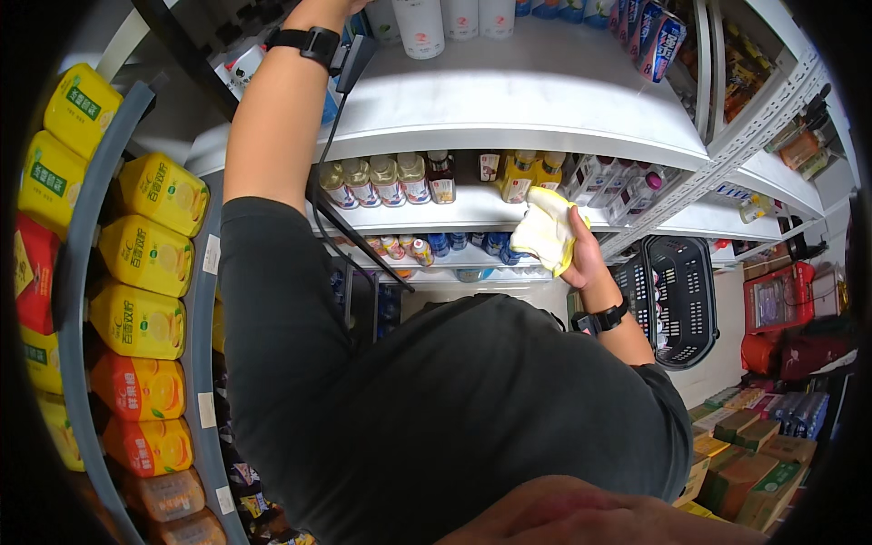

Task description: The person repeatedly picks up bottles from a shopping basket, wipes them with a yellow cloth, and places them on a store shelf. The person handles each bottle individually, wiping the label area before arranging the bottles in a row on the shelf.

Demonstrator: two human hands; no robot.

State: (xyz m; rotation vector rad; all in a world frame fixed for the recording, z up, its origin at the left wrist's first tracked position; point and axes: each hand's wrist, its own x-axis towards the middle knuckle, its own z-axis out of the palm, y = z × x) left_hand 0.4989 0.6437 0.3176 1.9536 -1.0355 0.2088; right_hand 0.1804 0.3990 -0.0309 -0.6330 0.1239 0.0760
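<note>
My right hand (586, 253) is shut on a folded white cloth with yellow edging (545, 230), in front of the middle shelf and near its yellow-labelled bottles (519, 178). My left arm reaches up to the top shelf. Only a sliver of my left hand (357, 5) shows at the upper edge, so its grip is hidden. Beside it, tall white bottles (419, 28) stand on the white shelf (490, 95). On the shelf below, clear bottles with blue, white and red labels (383, 182) stand in a row next to a dark bottle (441, 178).
Yellow and orange juice bottles (139, 320) fill a grey-edged rack at the left. A black plastic basket (681, 300) holding some items is at the right. Cardboard cartons (739, 477) are stacked lower right. Blue-and-pink cans (659, 51) stand at the top shelf's right end.
</note>
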